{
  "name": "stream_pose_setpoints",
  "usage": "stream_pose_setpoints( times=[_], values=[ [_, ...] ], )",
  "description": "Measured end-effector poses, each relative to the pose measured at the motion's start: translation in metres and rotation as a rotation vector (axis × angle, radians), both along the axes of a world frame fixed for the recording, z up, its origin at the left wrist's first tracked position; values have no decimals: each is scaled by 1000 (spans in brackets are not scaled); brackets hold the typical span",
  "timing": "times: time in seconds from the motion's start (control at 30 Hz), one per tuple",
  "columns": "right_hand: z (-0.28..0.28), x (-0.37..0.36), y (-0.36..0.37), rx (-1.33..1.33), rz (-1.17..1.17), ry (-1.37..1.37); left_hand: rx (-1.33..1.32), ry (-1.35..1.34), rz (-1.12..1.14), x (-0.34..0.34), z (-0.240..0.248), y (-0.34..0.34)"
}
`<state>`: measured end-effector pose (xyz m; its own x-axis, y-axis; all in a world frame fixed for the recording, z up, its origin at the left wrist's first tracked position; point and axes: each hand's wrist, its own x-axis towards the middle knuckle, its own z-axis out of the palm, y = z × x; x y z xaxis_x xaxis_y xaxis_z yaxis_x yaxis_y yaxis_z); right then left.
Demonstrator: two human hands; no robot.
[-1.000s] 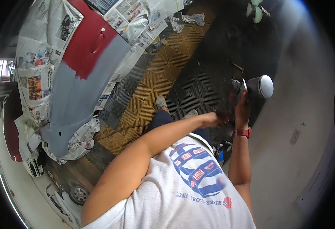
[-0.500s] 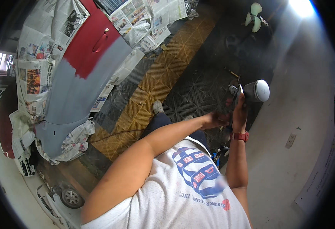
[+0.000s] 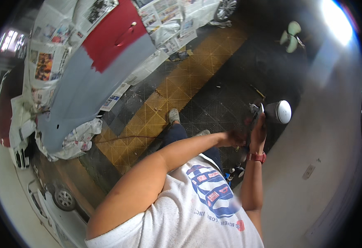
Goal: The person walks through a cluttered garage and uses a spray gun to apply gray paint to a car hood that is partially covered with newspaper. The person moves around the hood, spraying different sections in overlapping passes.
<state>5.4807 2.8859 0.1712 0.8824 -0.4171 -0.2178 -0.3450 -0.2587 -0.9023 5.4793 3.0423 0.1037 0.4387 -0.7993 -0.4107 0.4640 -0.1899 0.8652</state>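
My right hand [image 3: 258,131], with a red watch on its wrist, is wrapped round the upright handle of what looks like a spray gun [image 3: 254,118]. A cup with a white round lid [image 3: 283,111] juts from it to the right. My left hand [image 3: 233,139] reaches across beside the gun, just left of the right hand. Its fingers lie in shade and are blurred, so their grip does not show. To the left stands a car body panel [image 3: 81,84], dull grey with a red painted area [image 3: 114,37] round the door handle.
Newspaper sheets [image 3: 164,16] cover the car around the panel. The floor has black and yellow grid tiles [image 3: 181,89]. A pale-bladed fan [image 3: 291,37] stands far right, near a bright lamp [image 3: 337,22]. A pale wall [image 3: 296,186] runs along my right. A wheel [image 3: 64,199] shows lower left.
The view has shifted, so the car panel sits higher and the fan farther right and lower. My right hand still grips the gun, and my left hand stays beside it.
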Motion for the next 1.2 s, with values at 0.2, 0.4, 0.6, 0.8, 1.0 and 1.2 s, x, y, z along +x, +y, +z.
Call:
stream_pose_setpoints(
  times=[0.2, 0.4, 0.6, 0.8, 1.0, 1.2],
  values=[
    [7, 6, 38, 170, -30, 141, 9, 47, 84, -12, -17, 25],
    [-31, -2, 61, 186, 11, 65, -75, 131, 141, -23, -18, 55],
    [-4, -7, 103, 161, 110, 115, -112, -25, 158, -37, -22, 94],
    [25, -25, 176, 77, 183, 146, -175, -36, 293, -66, -7, 151],
    [27, -60, 254, 18, 436, 210, -129, -326, 269, -124, -10, 250],
    [33, -115, 360, 110, 611, 129, 278, -166, 47, -240, 6, 456]
  ],
)
